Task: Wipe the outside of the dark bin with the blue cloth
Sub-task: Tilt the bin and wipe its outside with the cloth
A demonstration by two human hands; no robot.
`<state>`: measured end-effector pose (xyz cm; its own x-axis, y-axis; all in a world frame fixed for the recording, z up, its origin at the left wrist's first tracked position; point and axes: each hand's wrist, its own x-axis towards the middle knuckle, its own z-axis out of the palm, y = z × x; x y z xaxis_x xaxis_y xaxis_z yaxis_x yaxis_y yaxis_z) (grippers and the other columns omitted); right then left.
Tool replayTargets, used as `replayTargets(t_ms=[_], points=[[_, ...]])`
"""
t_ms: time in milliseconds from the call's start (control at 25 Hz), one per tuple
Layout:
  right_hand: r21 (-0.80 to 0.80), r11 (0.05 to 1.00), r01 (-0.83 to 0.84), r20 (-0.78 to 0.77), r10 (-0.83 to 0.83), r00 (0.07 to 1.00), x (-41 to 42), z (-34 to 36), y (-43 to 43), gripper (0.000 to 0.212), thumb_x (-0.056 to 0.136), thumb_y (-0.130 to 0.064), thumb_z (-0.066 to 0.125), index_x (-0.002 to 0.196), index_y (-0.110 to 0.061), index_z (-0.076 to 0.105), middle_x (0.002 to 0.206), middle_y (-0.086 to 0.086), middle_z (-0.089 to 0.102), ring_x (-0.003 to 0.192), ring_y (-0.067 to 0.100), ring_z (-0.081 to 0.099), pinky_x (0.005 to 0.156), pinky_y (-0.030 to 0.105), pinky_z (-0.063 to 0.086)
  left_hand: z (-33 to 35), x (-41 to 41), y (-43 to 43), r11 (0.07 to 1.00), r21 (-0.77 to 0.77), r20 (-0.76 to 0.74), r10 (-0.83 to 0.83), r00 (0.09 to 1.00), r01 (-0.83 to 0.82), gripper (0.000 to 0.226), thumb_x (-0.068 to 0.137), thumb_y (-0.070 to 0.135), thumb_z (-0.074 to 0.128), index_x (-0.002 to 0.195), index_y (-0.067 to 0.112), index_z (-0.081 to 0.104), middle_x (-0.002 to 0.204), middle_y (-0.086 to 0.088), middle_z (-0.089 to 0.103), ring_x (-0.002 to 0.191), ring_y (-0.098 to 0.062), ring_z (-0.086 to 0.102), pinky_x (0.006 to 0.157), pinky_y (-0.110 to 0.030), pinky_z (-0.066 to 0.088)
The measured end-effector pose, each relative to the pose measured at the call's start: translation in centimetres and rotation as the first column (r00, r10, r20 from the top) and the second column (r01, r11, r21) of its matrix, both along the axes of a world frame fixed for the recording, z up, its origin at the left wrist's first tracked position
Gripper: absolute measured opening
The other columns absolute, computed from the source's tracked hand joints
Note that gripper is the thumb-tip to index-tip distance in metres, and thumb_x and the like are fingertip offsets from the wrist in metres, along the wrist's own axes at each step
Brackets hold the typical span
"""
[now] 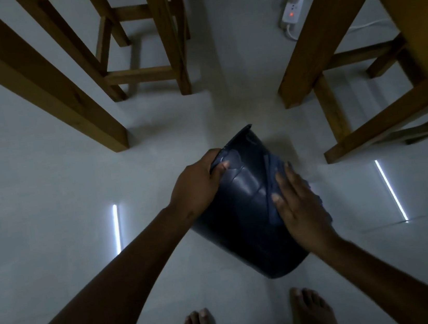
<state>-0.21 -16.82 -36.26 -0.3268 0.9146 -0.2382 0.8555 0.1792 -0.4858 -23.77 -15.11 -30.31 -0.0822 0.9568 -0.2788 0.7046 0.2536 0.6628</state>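
The dark bin (244,212) is held tilted above the pale floor, its rim pointing away from me and its base towards my feet. My left hand (196,183) grips the bin's rim on the left side, thumb over the edge. My right hand (300,205) lies flat with fingers spread on the bin's right side, pressing the blue cloth (272,181) against the outer wall. The cloth is dark and hard to tell from the bin; only its edges show around my fingers.
Wooden table legs (42,83) stand at left and right (327,38), a wooden stool (145,43) behind. A white power strip (292,7) with a red light lies on the floor at the back. My bare feet (255,322) are below the bin.
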Motion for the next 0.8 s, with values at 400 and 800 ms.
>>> replayTargets(t_ms=[400,800], points=[[-0.047,0.998,-0.043,-0.109,0.038,0.993,0.7,-0.4,2.9,0.062,0.095,-0.059,0.020,0.151,-0.037,0.005,0.163,-0.002,0.006,0.147,0.025,0.016,0.114,0.055,0.027,0.1,0.0,0.3,1.000,0.010,0.005,0.016,1.000,-0.016,0.036,0.101,0.043,0.039,0.132,0.027,0.048,0.091,0.005,0.063,0.060,-0.005,0.053,0.071,-0.025,0.047],[0.012,0.996,-0.085,-0.045,0.085,0.995,-0.6,0.2,3.6,0.063,0.095,-0.058,0.023,0.151,-0.036,0.004,0.163,-0.002,0.005,0.148,0.023,0.009,0.115,0.043,0.014,-0.2,-1.9,-2.2,0.999,-0.044,0.199,0.006,0.980,0.003,0.038,0.098,0.039,0.050,0.135,0.034,0.045,0.114,0.022,0.057,0.099,0.004,0.056,0.079,-0.002,0.040]])
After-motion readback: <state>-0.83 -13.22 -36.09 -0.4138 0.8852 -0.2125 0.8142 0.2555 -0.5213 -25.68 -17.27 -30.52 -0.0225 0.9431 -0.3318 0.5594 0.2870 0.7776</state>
